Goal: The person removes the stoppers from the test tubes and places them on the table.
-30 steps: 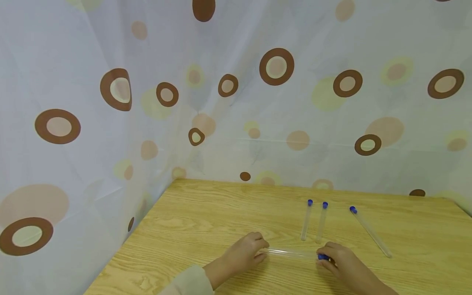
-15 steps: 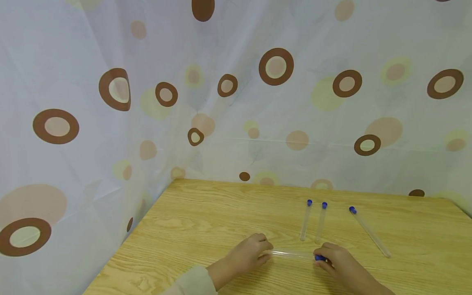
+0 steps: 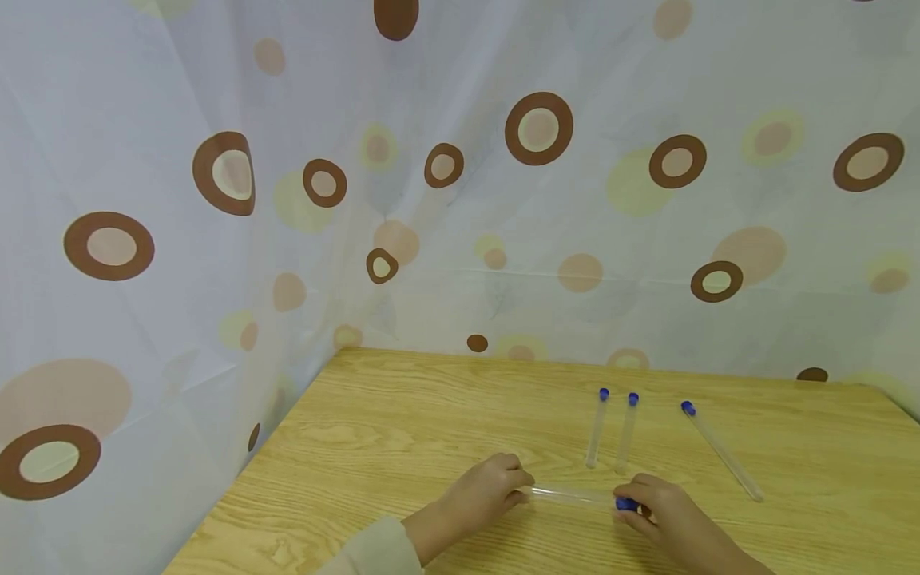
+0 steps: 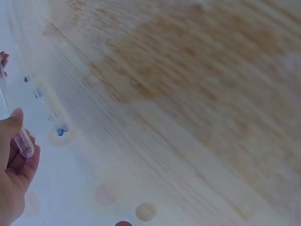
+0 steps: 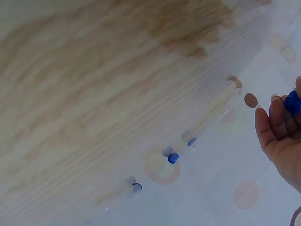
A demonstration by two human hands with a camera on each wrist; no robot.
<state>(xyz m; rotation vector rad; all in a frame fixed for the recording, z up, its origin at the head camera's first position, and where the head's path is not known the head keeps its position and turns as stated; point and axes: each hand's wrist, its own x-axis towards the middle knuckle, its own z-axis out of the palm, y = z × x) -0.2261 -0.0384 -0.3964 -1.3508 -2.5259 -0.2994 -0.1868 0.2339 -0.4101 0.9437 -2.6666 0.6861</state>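
A clear test tube (image 3: 571, 496) lies sideways between my two hands over the near part of the table. My left hand (image 3: 480, 495) grips its rounded end; in the left wrist view the tube's tip (image 4: 28, 149) pokes out past the fingers. At the other end, the thumb and fingers of my right hand (image 3: 664, 515) pinch the blue cap (image 3: 626, 504). That cap (image 5: 292, 102) also shows at the right edge of the right wrist view, with the fingers curled about it.
Behind the hands lie two roughly parallel capped test tubes, the left tube (image 3: 596, 435) and the middle tube (image 3: 628, 431). Farther right a third capped tube (image 3: 722, 453) lies slanted. A dotted curtain (image 3: 431, 303) hangs along the back and left of the wooden table (image 3: 388, 415).
Both hands and the held test tube stay nearly in place. The left hand has shifted slightly right since a second ago. Slightly more of the blue cap shows than half a second ago.
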